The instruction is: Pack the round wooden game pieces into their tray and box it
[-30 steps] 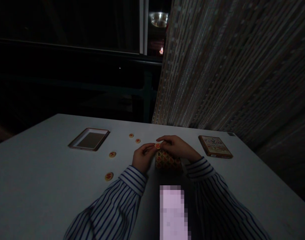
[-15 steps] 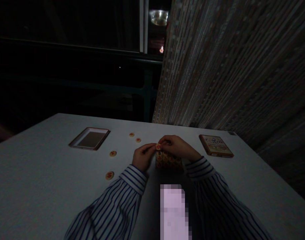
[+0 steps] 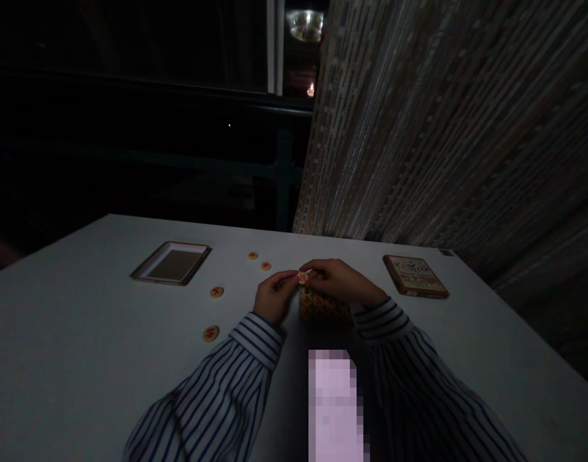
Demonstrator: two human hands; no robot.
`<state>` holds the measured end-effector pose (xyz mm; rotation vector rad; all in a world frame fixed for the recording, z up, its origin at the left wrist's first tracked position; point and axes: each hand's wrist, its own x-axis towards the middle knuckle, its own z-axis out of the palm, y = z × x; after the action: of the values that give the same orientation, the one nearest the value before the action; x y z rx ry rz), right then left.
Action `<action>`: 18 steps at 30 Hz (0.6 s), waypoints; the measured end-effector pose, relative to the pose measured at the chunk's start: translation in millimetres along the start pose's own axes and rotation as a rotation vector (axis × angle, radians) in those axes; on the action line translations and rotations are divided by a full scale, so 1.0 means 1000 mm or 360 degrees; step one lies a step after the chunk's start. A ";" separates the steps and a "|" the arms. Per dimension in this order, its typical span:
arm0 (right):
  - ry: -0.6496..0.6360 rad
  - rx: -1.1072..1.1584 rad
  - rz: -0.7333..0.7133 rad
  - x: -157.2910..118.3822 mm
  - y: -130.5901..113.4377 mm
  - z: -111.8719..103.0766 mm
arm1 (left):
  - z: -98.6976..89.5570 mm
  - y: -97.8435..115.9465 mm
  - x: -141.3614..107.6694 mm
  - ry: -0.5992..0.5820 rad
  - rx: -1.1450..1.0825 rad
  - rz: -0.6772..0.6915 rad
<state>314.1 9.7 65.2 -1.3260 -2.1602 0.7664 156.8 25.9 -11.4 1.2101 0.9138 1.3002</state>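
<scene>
A round Chinese chess piece (image 3: pixel 302 278) with a red character is pinched between the fingertips of both hands. My left hand (image 3: pixel 273 298) has its thumb and forefinger at the piece's left edge. Reaching over from the right, my right hand (image 3: pixel 339 280) closes its fingers on the other side. Just below is a block of stacked chess pieces (image 3: pixel 318 305), its top and right partly hidden by my right hand. Loose chess pieces with red marks lie to the left: one nearer (image 3: pixel 210 333), one farther up (image 3: pixel 217 292) and a pair near the back (image 3: pixel 266 265).
An open, shallow box tray (image 3: pixel 198 264) lies at the back left of the white table (image 3: pixel 106 359). A closed box or lid with a printed top (image 3: pixel 416 277) lies at the right. Behind the table hangs a string curtain (image 3: pixel 395 128). The room is dim.
The held piece has shifted slightly left and tilted between my fingers. My left fingers have bent a little more around its edge. The whole view has shifted slightly.
</scene>
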 end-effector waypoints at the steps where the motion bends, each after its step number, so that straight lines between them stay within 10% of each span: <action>1: 0.0015 -0.0062 -0.0008 0.000 -0.001 0.000 | 0.000 0.000 0.000 0.0004 0.0016 0.0009; 18: 0.0017 -0.0635 -0.0041 -0.001 -0.004 -0.001 | 0.000 -0.001 0.000 0.0033 0.0263 0.0100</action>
<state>312.1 7.6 68.7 -1.4809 -2.3997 0.3235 157.0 25.7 -12.0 1.3652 1.0212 1.3090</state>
